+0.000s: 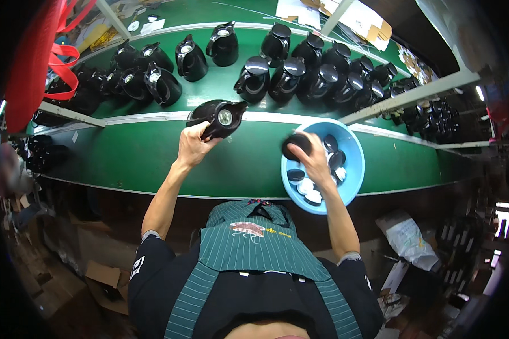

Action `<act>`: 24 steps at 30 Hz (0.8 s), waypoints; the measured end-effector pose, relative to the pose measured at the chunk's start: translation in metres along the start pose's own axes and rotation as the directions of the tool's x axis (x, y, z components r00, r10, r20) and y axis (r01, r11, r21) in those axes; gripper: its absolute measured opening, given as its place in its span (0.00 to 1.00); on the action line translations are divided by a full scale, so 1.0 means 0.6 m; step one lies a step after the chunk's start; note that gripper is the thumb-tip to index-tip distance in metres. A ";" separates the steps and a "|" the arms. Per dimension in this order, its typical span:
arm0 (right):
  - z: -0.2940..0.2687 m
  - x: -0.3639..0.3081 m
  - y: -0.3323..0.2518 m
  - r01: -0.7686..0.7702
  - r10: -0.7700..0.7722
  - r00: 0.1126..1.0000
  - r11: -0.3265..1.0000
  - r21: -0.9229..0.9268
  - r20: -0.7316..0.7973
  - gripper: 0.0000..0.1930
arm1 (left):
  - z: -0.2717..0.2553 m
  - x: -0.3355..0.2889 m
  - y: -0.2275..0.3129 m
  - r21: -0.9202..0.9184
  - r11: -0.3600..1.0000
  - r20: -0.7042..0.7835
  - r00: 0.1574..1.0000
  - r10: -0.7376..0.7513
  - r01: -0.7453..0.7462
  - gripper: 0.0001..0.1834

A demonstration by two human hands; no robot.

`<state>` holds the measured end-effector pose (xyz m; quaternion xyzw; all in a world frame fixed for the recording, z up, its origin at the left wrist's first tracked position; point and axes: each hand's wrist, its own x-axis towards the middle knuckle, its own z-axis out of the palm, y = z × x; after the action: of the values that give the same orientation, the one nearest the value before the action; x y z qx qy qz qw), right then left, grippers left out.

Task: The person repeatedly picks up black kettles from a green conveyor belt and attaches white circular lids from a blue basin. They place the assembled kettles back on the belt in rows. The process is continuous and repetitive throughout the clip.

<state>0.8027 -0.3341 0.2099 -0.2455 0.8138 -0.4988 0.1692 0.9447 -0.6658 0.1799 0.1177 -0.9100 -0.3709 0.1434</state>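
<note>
My left hand (194, 143) is closed on a black thermos jug (216, 117), which it holds tilted over the front edge of the raised shelf. The jug has no lid on, and its round silvery mouth faces me. My right hand (315, 157) grips a round black lid (295, 148) above the left rim of a light blue basin (356, 164); hand and lid are a little blurred. In the basin lie several more lids (337, 159), some with the black top up, others showing white undersides.
Along the green shelf (209, 85) stand lidded black jugs (254, 79) at right and open ones (163, 85) at left. White metal posts (407, 96) frame the bench. A red strap (62, 62) hangs at left. Cardboard boxes (104, 277) and a white sack (410, 240) lie below.
</note>
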 end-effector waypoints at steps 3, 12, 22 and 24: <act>0.076 0.056 -0.051 0.090 -0.112 0.991 0.960 0.267 0.069 0.28 | 0.008 -0.008 0.056 -0.026 0.986 0.044 0.985 0.168 -0.167 0.14; 0.086 0.056 -0.034 0.319 -0.349 0.936 0.884 -0.343 -0.030 0.29 | 0.016 -0.023 0.100 0.136 0.943 0.065 0.953 0.297 -0.303 0.15; 0.099 0.005 -0.049 0.363 -0.370 0.928 0.862 -0.353 0.050 0.47 | 0.032 0.009 0.115 0.260 0.870 0.272 0.896 0.350 -0.419 0.05; 0.089 0.007 -0.030 0.487 -0.475 0.867 0.747 -0.452 0.149 0.50 | 0.012 0.037 0.124 0.237 0.866 0.403 0.856 0.325 -0.440 0.05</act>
<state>0.8311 -0.3821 0.2020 -0.4864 0.8177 -0.3070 -0.0205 0.9133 -0.6166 0.2315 -0.1140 -0.9734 -0.1965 0.0301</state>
